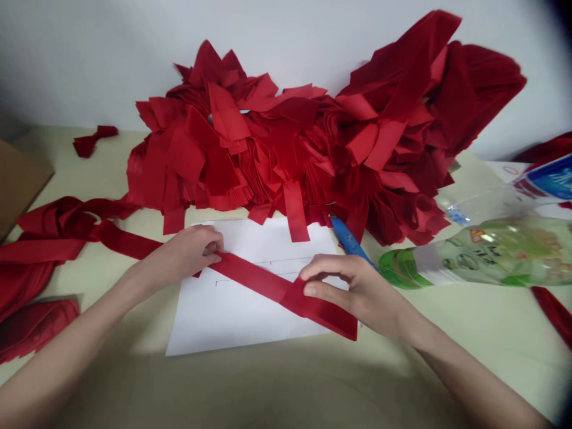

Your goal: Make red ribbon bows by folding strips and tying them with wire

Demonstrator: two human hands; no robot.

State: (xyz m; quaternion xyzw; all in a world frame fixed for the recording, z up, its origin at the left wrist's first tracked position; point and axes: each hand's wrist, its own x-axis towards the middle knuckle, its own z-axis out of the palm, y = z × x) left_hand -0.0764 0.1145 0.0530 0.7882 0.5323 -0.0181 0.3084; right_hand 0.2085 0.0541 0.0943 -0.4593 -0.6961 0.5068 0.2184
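My left hand pinches one end of a wide red fabric ribbon against a sheet of white paper. My right hand grips the ribbon farther along, where it is folded over into a doubled loop. The ribbon runs diagonally across the paper, and its doubled end extends just past the paper's lower right edge. Thin drawn lines show on the paper beneath it. A large heap of cut red ribbon strips touches the paper's far edge.
A blue-handled tool pokes from under the heap beside the paper. To the right lie a green-labelled plastic bottle and a clear bottle with a blue label. Loose red ribbon lies at left, beside a cardboard sheet.
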